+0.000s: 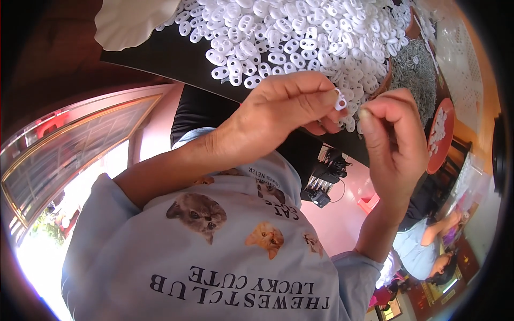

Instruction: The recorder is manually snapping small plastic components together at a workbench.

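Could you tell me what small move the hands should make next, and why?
Probably bring the right hand leftward to the white ring pinched in the left hand: the two hands are close but apart, the right fingertips pinched together facing it.

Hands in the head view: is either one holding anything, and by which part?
The left hand pinches one small white plastic link at its edge between thumb and fingertip. The right hand has its fingertips pressed together; whether something tiny sits between them cannot be told.
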`<state>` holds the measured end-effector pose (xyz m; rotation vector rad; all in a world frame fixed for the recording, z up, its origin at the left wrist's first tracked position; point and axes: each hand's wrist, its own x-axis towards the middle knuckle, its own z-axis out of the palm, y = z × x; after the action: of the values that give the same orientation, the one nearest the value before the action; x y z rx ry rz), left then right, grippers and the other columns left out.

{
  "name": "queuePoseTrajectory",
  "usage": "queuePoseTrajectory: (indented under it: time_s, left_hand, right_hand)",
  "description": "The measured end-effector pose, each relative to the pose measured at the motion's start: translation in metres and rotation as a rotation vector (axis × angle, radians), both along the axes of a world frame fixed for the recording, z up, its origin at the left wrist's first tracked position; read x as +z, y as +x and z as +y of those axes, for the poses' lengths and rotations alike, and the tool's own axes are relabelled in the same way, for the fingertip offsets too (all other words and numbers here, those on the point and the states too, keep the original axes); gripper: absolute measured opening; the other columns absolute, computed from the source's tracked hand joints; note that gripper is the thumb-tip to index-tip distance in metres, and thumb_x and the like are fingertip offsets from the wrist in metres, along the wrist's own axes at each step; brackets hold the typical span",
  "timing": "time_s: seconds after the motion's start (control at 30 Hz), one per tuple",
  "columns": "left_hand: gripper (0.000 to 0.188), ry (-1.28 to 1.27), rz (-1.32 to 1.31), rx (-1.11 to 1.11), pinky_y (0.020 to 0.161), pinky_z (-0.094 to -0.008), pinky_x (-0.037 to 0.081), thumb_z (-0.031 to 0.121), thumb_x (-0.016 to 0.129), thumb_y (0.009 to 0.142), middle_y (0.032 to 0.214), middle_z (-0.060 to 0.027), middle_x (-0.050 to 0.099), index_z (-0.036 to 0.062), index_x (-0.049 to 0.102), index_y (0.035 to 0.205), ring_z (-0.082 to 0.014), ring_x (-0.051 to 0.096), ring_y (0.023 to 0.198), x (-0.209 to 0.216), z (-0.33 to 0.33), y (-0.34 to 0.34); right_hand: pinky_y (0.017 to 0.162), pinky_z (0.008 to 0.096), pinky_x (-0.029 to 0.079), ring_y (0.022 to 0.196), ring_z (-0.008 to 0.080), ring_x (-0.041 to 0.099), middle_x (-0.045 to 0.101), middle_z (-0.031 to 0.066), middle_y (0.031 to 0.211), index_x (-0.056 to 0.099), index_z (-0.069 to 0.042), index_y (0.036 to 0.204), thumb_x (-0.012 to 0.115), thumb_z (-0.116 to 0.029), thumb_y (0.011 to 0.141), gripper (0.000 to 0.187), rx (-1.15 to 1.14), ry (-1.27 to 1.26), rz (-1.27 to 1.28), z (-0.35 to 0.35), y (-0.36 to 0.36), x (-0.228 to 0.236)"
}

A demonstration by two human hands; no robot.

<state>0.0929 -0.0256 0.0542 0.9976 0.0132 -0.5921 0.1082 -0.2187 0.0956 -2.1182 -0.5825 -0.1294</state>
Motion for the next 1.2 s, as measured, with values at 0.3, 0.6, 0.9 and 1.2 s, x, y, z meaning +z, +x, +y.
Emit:
queuePoseTrajectory:
  time_s: [0.3,0.6,0.9,1.2]
  left_hand:
    - [0.023,0.160,-0.282,-0.043,0.067,-0.0207,0.040,0.024,0.050,0.102,0.079,0.0021,0.052,0.0043,0.062,0.100,-0.0057,0.047,0.073,-0.002,0.004,-0.008]
    - [0.023,0.153,-0.394,-0.038,0.070,-0.0223,0.041,0.022,0.050,0.102,0.081,0.0000,0.052,0.0019,0.060,0.099,-0.0070,0.048,0.075,-0.005,0.007,-0.009]
    - [0.023,0.126,-0.363,-0.049,0.069,-0.0226,0.040,0.023,0.050,0.102,0.081,0.0000,0.051,0.0017,0.059,0.098,-0.0074,0.047,0.075,-0.006,0.008,-0.011]
    - [0.023,0.122,-0.350,0.001,0.061,-0.0222,0.040,0.022,0.050,0.102,0.077,0.0009,0.052,0.0020,0.060,0.095,-0.0062,0.046,0.068,-0.008,0.011,-0.018]
  right_hand:
    - [0.055,0.0220,0.036,0.060,0.0082,0.046,0.052,0.0036,0.073,0.058,0.002,0.086,0.064,0.001,0.087,0.007,0.044,0.025,0.232,0.009,0.004,0.011]
    - [0.053,0.0233,0.034,0.060,0.0091,0.043,0.048,0.0031,0.071,0.055,0.002,0.085,0.063,0.002,0.087,0.009,0.127,0.005,0.229,0.013,0.007,0.010]
    - [0.053,0.0232,0.033,0.059,0.0087,0.042,0.047,0.0028,0.070,0.054,0.002,0.084,0.063,0.003,0.087,0.009,0.115,0.033,0.265,0.018,0.004,0.010]
    - [0.053,0.0234,0.033,0.059,0.0085,0.040,0.045,0.0018,0.068,0.053,0.001,0.081,0.061,0.001,0.090,0.012,0.090,0.069,0.296,0.027,-0.003,0.003]
